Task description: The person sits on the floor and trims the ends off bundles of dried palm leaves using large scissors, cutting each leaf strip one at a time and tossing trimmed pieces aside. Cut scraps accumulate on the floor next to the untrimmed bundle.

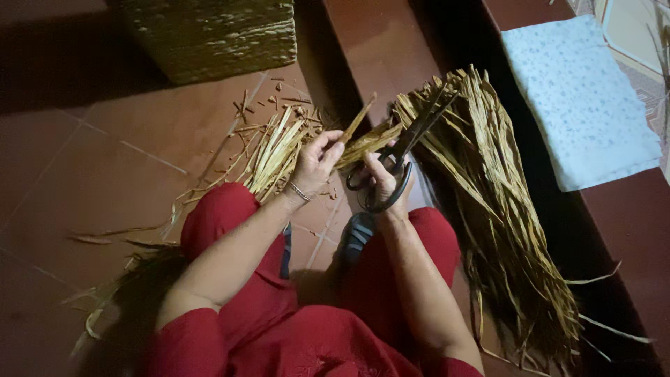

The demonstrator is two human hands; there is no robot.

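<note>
My left hand (315,164) pinches a strip of dried straw-coloured leaf (356,128) between thumb and fingers, the strip pointing up and to the right. My right hand (385,180) has its fingers through the dark handles of large black scissors (408,143), whose blades point up and right over the leaves. The scissors' blades lie close together beside the strip. A big bundle of dried leaves (499,202) lies to the right of my right hand. My knees, in red cloth, are below both hands.
A woven basket (213,35) stands at the top left on the red tiled floor (98,181). Cut leaf pieces (276,146) are scattered left of my hands. A pale blue cloth (579,98) lies on a step at the upper right.
</note>
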